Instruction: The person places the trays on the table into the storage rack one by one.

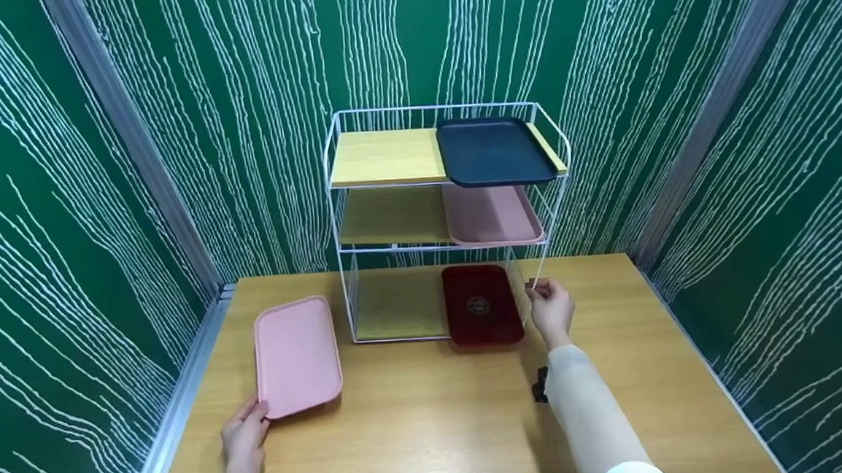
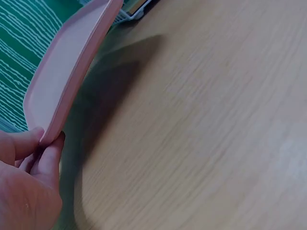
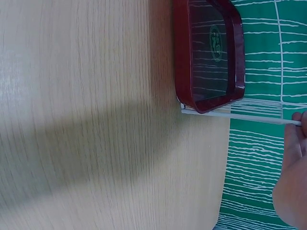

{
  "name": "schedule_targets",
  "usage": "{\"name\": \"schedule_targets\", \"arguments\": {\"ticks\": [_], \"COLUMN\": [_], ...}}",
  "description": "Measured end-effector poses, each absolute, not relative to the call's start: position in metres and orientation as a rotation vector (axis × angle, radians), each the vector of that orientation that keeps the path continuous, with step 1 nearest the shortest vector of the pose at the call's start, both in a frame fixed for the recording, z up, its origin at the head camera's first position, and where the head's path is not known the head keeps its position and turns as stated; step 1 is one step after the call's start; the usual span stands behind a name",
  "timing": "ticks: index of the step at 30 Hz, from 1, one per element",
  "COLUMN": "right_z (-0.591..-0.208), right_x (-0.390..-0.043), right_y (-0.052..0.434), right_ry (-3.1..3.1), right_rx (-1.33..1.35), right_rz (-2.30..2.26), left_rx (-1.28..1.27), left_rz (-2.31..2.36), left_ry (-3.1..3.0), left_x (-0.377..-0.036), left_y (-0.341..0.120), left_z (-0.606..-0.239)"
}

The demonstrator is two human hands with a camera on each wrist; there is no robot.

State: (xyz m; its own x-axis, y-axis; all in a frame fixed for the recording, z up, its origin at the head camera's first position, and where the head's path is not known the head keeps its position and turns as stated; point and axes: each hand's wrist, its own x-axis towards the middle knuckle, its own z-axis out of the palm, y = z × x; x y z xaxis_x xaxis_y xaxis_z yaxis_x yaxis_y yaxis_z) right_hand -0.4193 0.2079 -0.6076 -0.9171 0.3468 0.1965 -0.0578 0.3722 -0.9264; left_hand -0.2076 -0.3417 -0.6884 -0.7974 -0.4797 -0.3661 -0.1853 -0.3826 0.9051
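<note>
Wooden table (image 1: 432, 426) is carrying a white wire rack (image 1: 449, 220) at its far middle, three tiers with wooden shelves. Navy tray (image 1: 495, 151) is sitting on the rack's top shelf, right side; a pink tray (image 1: 491, 215) is lying on the middle shelf below it; a dark red tray (image 1: 482, 304) is sitting at the rack's base, front end sticking out past the frame. Second pink tray (image 1: 297, 355) is lying on the table left of the rack, near edge lifting off the wood. Left hand (image 1: 244, 439) is pinching that tray's near corner, thumb over the rim, fingers under. Right hand (image 1: 551, 309) is pinching the rack's front right wire post, fingertips closed on it.
</note>
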Motion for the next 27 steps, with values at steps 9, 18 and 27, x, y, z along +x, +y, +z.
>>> {"name": "schedule_targets", "arguments": {"ticks": [9, 18, 27], "right_z": [-0.608, -0.608, -0.605], "right_x": [-0.421, -0.420, -0.419], "right_y": [0.208, 0.208, 0.207], "right_ry": [-2.293, -2.276, -2.274], "right_rx": [-0.250, -0.247, -0.245], "right_rz": [1.598, 1.596, 1.560], "left_rx": [0.881, 0.839, 0.781], "left_rz": [-2.276, -2.372, -2.408], "left_ry": [-1.733, -1.705, -1.663], "left_x": [-0.194, -0.184, -0.179], "left_y": [-0.343, -0.347, -0.344], "left_z": [-0.696, -0.701, -0.705]}}
